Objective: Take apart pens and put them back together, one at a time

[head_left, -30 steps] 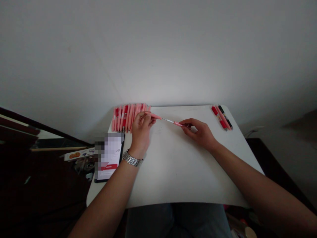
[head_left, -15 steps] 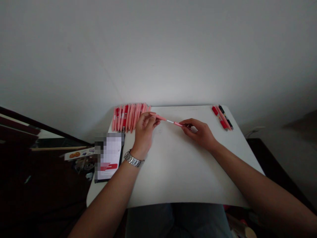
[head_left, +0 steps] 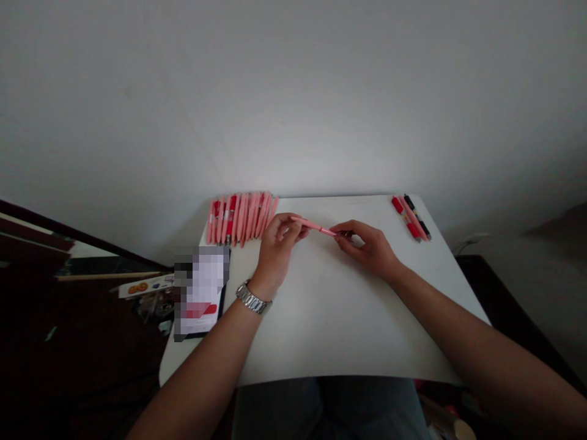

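A pink pen (head_left: 316, 228) stretches between both hands above the white table (head_left: 339, 318). My left hand (head_left: 279, 244), with a metal watch on its wrist, pinches the pen's left half between curled fingers. My right hand (head_left: 367, 244) grips the pen's right end, fingers closed around it. The two halves now meet, with no white refill showing between them. A row of several pink and red pens (head_left: 241, 217) lies at the table's far left corner, just beyond my left hand.
A few red, pink and black pens (head_left: 411, 217) lie at the far right corner. A phone (head_left: 202, 293) rests at the table's left edge. A white wall rises behind the table. Dark furniture with clutter stands to the left, and my knees sit under the near edge.
My left hand slid right toward my right hand, closing the pink barrel over the exposed white refill. The right hand stayed nearly still.
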`<action>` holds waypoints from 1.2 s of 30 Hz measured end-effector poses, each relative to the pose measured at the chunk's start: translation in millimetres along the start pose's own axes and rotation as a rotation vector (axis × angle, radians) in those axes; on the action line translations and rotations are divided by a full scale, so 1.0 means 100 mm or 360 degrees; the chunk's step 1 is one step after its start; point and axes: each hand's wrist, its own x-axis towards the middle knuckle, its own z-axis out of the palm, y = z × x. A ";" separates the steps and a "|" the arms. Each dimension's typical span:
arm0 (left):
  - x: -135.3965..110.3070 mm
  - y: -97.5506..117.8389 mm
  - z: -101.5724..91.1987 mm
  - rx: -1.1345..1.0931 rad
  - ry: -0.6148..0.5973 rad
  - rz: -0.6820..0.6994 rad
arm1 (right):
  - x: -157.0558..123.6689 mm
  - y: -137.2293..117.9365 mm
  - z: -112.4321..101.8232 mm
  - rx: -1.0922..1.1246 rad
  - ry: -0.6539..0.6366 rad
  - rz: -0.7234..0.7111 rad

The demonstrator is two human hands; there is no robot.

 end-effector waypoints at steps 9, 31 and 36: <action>-0.02 0.03 0.02 -0.0046 0.0006 -0.0036 | 0.00 0.00 0.00 -0.0015 0.0004 -0.0027; -0.05 0.05 0.03 -0.0007 -0.0180 -0.0131 | 0.00 -0.07 0.02 -0.0026 -0.0017 0.0000; -0.06 0.06 0.04 -0.0022 -0.0178 -0.0156 | 0.00 -0.06 0.02 -0.0024 -0.0040 0.0012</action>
